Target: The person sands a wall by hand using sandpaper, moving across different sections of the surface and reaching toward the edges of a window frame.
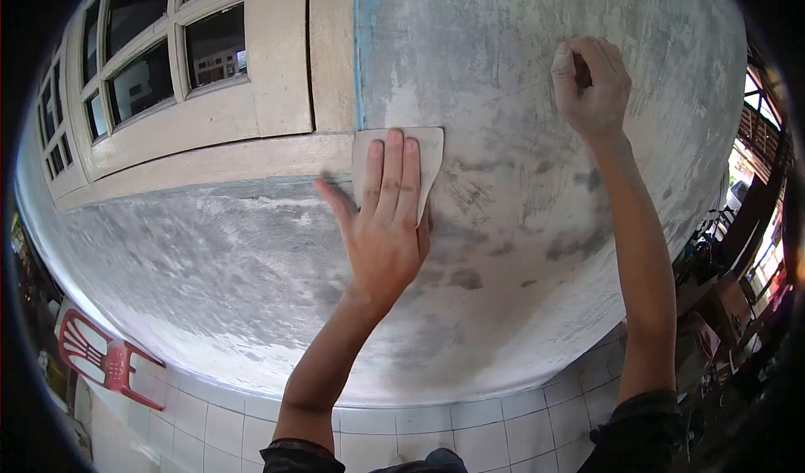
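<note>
My left hand [386, 234] presses a pale sheet of sandpaper [429, 148] against the grey wall [503, 137], beside the lower corner of the window frame [333, 70]. Three fingers lie straight over the sheet, the little finger sticks out to the left, and the thumb is mostly hidden at the sheet's right edge. Higher up and to the right, my right hand [597, 91] is curled close to the wall. Its thumb meets the bent fingers around a dark hollow, and nothing shows in it. Whitish dust covers its fingers.
Cream window panels with glass panes [142, 83] fill the upper left. A red plastic chair [105, 360] stands at lower left on the white tiled floor [478, 427]. Dark clutter [725, 322] stands past the wall's right edge. A blue strip [362, 45] runs along the frame.
</note>
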The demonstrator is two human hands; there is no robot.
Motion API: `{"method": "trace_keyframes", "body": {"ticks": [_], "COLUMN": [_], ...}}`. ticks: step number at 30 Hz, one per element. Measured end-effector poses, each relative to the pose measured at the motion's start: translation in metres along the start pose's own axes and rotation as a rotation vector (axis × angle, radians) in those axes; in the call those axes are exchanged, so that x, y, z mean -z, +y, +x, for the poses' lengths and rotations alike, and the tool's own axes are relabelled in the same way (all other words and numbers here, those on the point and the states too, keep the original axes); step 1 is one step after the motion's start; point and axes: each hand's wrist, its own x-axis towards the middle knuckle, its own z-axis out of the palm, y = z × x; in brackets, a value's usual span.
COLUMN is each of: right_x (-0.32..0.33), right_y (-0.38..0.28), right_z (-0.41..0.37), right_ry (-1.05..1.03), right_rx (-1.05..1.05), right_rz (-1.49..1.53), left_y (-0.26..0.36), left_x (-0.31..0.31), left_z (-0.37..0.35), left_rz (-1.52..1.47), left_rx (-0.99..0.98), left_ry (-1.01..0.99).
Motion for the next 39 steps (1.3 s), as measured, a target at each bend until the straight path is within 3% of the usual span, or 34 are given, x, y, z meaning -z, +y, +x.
{"method": "trace_keyframes", "body": {"ticks": [8,11,14,17,20,29,35,38,39], "right_x": [-0.001,-0.001,0.003,0.0,-0.003,0.002,-0.002,-0.006,-0.005], "right_y": [0.003,0.006,0.009,0.022,0.026,0.022,0.025,0.025,0.028], "right_z": [0.0,0.0,-0.006,-0.015,-0.016,-0.018,-0.022,-0.016,-0.017], "right_ry": [0.015,0.021,-0.002,-0.021,0.021,0.055,0.024,0.081,0.024], "right_rx": [0.021,0.009,-0.29,-0.293,-0.267,-0.309,-0.418,-0.166,-0.205], "right_rz": [0.074,0.156,0.461,0.597,0.694,0.707,0.76,0.596,0.619], "left_y": [-0.013,-0.013,0.0,0.015,0.016,0.003,0.031,0.028,0.027], "left_x": [0.008,0.01,0.007,-0.002,-0.004,0.001,-0.008,-0.01,-0.009], "left_z": [0.082,0.085,0.047,-0.002,-0.007,0.073,0.013,0.004,0.012], "left_rz": [0.053,0.085,0.062,0.077,0.092,0.258,0.172,0.136,0.12], "left_rx": [0.012,0.016,0.079,0.11,0.117,0.054,0.123,0.109,0.096], "left_ry": [0.277,0.282,0.162,0.049,0.046,0.278,0.164,0.149,0.175]}}
